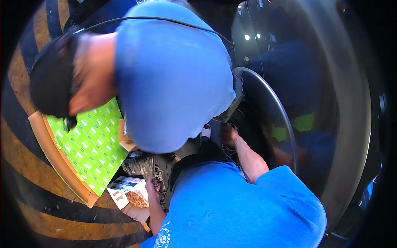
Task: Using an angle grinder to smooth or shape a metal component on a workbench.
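Note:
My left hand (152, 186) is low on the left, fingers curled closed, beside a dirty metal assembly (142, 166) that looks like a gearbox or similar vehicle part. What it holds, if anything, is too small to make out. An open white carton (120, 193) with a reddish-brown patch lies next to it. My right hand (228, 134) reaches forward to the dark wheel arch (271, 93) of a vehicle. Its fingers are curled in shadow around something I cannot make out.
A co-worker in a blue shirt (173, 74) and black cap (51, 76) bends over just ahead, partly blurred. A bright green printed sheet (89, 144) lies in a flat cardboard tray (64, 165). The dark glossy vehicle body (318, 165) curves along the right. Yellow-and-black stripes (62, 223) mark the floor.

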{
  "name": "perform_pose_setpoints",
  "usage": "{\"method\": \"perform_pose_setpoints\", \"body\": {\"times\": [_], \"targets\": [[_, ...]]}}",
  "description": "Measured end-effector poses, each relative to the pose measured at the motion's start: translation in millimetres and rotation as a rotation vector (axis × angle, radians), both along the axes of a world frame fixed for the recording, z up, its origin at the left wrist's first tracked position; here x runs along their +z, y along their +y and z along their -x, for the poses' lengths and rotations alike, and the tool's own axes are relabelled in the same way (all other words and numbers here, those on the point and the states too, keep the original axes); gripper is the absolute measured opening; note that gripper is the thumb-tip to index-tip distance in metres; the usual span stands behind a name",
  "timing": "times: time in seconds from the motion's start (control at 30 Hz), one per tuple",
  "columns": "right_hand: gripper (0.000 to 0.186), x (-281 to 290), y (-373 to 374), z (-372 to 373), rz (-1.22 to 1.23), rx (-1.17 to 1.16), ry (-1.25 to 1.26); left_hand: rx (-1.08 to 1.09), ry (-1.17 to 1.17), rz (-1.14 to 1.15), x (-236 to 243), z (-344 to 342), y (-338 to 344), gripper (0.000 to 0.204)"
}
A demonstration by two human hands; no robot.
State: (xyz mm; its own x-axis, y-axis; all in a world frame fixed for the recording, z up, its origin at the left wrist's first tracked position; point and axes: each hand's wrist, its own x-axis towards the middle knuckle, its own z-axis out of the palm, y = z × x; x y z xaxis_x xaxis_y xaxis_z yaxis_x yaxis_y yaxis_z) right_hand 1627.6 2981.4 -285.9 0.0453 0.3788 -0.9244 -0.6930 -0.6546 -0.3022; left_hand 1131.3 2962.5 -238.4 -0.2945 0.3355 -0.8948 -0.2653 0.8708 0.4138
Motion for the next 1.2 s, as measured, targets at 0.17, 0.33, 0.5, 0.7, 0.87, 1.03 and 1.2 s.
{"method": "perform_pose_setpoints", "body": {"times": [0.17,0.33,0.5,0.7,0.87,1.03,1.2], "targets": [[0.048,13,37,-5,0.013,0.010,0.092,0.026,-0.005,-0.064,25,-61,19,0.013],[0.032,12,79,0,0.060,0.540,-0.314,-0.070,0.039,-0.104,31,-84,16,0.019],[0.021,13,97,7,-0.135,0.587,-0.462,0.025,0.000,0.041,13,-69,-1,0.016],[0.017,41,108,5,-0.130,0.475,-0.473,0.085,-0.060,0.048,-11,-52,-9,0.011],[0.024,51,110,-2,-0.168,0.604,-0.664,0.122,-0.147,-0.094,-19,-57,-3,0.013],[0.029,50,128,-11,-0.096,0.546,-0.905,0.088,-0.123,0.000,-26,-64,13,0.014],[0.034,31,179,-29,-0.006,0.755,-1.045,0.121,-0.063,0.032,-37,-64,33,0.009]]}}
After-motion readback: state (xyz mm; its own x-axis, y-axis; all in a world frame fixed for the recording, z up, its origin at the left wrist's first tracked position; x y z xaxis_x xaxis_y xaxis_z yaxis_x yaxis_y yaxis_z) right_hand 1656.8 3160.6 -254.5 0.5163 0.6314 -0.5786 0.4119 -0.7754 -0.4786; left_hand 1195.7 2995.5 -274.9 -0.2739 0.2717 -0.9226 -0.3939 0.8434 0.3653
